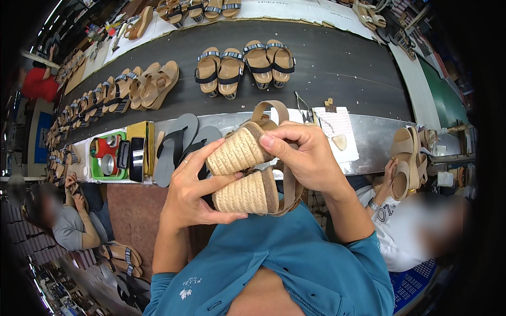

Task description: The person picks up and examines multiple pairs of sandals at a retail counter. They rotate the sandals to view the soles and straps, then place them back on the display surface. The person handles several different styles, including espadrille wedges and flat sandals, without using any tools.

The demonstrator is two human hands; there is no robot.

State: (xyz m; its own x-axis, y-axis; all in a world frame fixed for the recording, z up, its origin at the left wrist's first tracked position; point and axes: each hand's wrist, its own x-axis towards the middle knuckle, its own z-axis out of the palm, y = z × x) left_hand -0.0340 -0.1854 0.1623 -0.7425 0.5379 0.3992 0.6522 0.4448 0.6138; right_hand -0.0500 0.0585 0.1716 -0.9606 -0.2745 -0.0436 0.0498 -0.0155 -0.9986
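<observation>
In front of my chest I hold a pair of wedge sandals with woven rope heels, one above the other. My left hand (184,192) spreads round the heels from the left, with fingers on both the upper sandal (234,154) and the lower sandal (242,196). From the right, my right hand (311,155) pinches the brown sole edge of the upper sandal between thumb and fingers. A tan strap (272,109) loops up behind the upper heel. Most of both uppers is hidden by the heels and my right hand.
Ahead runs a dark conveyor belt (337,68) carrying several sandals (229,71). On the near ledge lie grey flip-flops (176,147), a green tray (120,171) of cans, a phone (137,158) and papers (342,126). Co-workers sit left and right; the right one's hand holds tan sandals (407,158).
</observation>
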